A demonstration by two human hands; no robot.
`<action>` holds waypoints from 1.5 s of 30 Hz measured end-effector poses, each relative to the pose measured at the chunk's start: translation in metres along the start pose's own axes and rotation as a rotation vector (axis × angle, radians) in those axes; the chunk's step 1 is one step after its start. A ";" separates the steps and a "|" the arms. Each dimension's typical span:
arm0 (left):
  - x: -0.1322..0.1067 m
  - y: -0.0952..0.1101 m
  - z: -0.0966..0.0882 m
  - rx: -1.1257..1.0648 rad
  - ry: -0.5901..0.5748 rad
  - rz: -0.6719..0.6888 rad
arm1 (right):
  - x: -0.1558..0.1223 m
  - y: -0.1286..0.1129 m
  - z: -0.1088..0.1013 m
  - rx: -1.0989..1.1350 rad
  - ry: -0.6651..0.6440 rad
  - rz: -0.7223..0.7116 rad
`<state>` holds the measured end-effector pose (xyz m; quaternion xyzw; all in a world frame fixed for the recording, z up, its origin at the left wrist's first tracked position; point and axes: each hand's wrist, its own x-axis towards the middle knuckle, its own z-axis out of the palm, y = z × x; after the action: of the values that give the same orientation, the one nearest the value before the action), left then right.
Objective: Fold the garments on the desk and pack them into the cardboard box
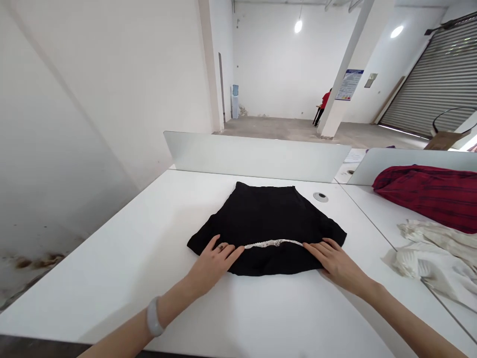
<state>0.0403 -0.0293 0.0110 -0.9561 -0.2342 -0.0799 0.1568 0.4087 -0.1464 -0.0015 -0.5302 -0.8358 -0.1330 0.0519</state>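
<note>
A black garment (266,211), perhaps a skirt or shorts, lies spread on the white table in front of me. Across its near part runs a narrow white strip (276,243) with a patterned patch in the middle. My left hand (216,263), a ring on one finger, holds the cloth at the strip's left end. At the right end my right hand (331,261) grips the same garment, fingertips on top. Both thumbs are partly hard to make out. The cloth between the hands forms a near flap with a curved lower edge.
A low frosted divider (257,156) stands along the table's (122,268) far edge. To the right lie a red plaid garment (428,194) and crumpled cream cloth (436,253). A round cable hole (321,197) sits behind the garment. A person in red (325,102) is far off by a pillar.
</note>
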 end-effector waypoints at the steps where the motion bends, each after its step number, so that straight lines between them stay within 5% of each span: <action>1: -0.010 0.004 -0.003 -0.039 -0.008 -0.031 | -0.010 -0.002 -0.004 0.015 0.009 0.029; 5: -0.044 0.015 -0.021 -0.110 -0.051 -0.111 | -0.048 -0.007 -0.019 0.053 0.003 0.100; 13: -0.087 0.048 -0.047 -0.291 0.038 0.024 | -0.103 -0.032 -0.026 0.130 0.017 0.055; 18: -0.057 0.044 -0.040 -0.327 0.116 -0.165 | -0.084 -0.018 -0.027 0.157 0.192 0.256; 23: -0.007 0.048 -0.015 -0.310 0.055 -0.308 | -0.038 0.004 -0.015 0.066 0.173 0.418; 27: 0.014 0.056 -0.003 -0.293 0.026 -0.268 | -0.035 0.018 -0.003 0.011 0.012 0.499; 31: 0.012 0.060 0.001 -0.277 0.019 -0.153 | -0.058 0.028 -0.006 0.222 -0.058 0.541; 36: -0.002 0.036 -0.010 -0.347 0.084 -0.210 | -0.082 0.038 -0.029 0.538 -0.073 0.587; 40: -0.020 -0.011 -0.011 -0.412 0.131 -0.527 | -0.082 0.055 -0.033 0.562 0.075 0.920; 45: -0.053 -0.045 0.002 -0.559 -0.017 -0.918 | -0.078 0.076 -0.015 0.532 -0.065 1.060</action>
<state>-0.0277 -0.0129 0.0090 -0.7613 -0.5992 -0.1920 -0.1565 0.5099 -0.1883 0.0081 -0.8479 -0.4627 0.1414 0.2169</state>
